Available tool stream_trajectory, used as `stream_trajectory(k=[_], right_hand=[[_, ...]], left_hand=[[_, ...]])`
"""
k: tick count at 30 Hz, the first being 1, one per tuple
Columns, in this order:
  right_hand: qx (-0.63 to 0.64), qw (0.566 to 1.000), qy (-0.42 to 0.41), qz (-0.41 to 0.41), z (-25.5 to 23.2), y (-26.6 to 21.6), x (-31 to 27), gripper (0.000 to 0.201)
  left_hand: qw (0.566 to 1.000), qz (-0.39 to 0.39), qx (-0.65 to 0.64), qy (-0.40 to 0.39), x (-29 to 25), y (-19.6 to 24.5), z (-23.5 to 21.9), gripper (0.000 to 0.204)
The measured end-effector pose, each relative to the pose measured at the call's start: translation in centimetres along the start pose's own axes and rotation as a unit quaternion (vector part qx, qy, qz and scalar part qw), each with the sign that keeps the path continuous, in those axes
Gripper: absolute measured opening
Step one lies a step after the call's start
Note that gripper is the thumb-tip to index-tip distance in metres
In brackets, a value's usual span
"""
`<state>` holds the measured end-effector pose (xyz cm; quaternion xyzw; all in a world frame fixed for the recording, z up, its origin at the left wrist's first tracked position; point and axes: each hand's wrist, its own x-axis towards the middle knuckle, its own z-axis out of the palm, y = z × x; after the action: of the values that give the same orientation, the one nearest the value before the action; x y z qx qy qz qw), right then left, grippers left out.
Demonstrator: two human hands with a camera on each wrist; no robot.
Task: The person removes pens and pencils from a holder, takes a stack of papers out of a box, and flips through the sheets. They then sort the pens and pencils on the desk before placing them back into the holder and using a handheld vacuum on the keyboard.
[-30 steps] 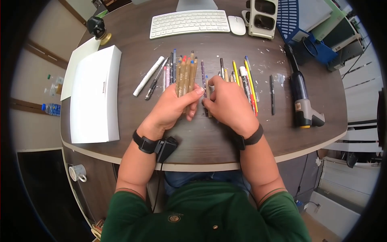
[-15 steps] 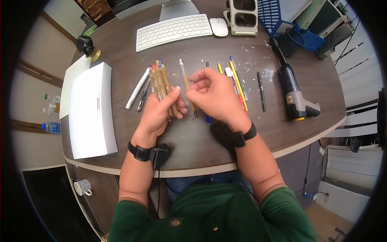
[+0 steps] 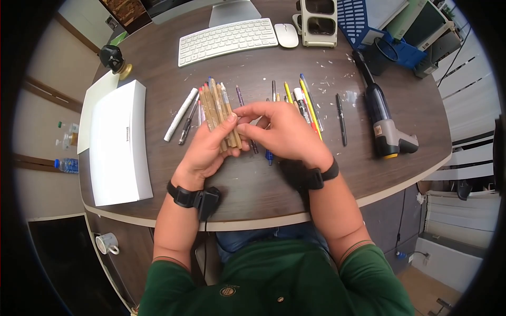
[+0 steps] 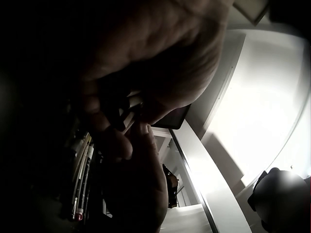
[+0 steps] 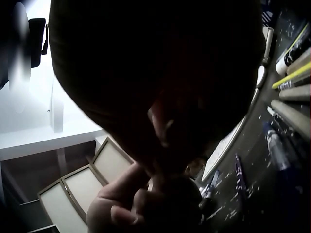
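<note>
Head view: a person's two hands meet above a brown surface (image 3: 253, 189). The left hand (image 3: 204, 150) is closed around a bundle of tan-barrelled pens (image 3: 213, 105), their coloured tips pointing up and away. The right hand (image 3: 289, 129) is partly curled, its index finger and thumb at the bundle's right edge; whether they pinch a pen is unclear. Loose on the surface lie a white marker (image 3: 181, 114) to the left, a purple pen (image 3: 239, 94) by the right fingers, a yellow pen (image 3: 313, 106) farther right, and a black pen (image 3: 341, 120) beyond it. A white keyboard (image 3: 226, 43) and mouse (image 3: 286, 36) sit at the back.

Left wrist view: very dark; pale pen ends show between the hands, and other pens lie lower left.

Right wrist view: the right hand is a dark silhouette, its grip hidden; loose pens lie at the right.
</note>
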<state>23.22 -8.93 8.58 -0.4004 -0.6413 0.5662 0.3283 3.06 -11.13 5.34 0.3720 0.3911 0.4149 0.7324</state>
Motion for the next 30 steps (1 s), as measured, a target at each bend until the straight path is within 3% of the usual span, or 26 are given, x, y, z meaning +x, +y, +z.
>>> stream_trajectory(k=[3,6,9,13,16,22,25,30], right_hand=[[-0.121,0.991,0.048,-0.04,-1.7,1.6,0.2,0.034],[-0.22,0.955,0.198,-0.023,-3.7,1.9,0.0,0.042],[-0.344,0.919,0.191,-0.008,-4.0,2.7,-0.2,0.04],[-0.416,0.894,0.163,0.028,-2.8,2.9,-0.1,0.028],[-0.434,0.885,0.167,0.015,-2.5,3.2,-0.1,0.025],[-0.44,0.88,0.164,0.071,-2.3,2.5,0.0,0.032],[-0.427,0.885,0.182,0.027,-2.0,2.9,0.0,0.02],[-0.417,0.889,0.185,0.043,-1.2,3.2,0.5,0.021]], left_hand=[[1.0,0.01,0.013,0.025,0.1,-0.2,0.2,0.029],[0.999,0.015,0.027,0.039,0.2,-0.2,0.2,0.024],[0.998,0.013,0.038,0.042,0.0,0.1,0.6,0.021],[0.999,0.022,0.035,0.033,0.0,-0.2,0.3,0.019],[0.998,0.029,0.039,0.04,0.0,-0.1,0.1,0.019],[0.998,0.033,0.03,0.052,-0.2,0.0,0.7,0.027],[0.998,0.024,0.041,0.042,-0.2,0.1,0.6,0.03],[0.997,0.028,0.05,0.044,-0.1,-0.1,0.5,0.027]])
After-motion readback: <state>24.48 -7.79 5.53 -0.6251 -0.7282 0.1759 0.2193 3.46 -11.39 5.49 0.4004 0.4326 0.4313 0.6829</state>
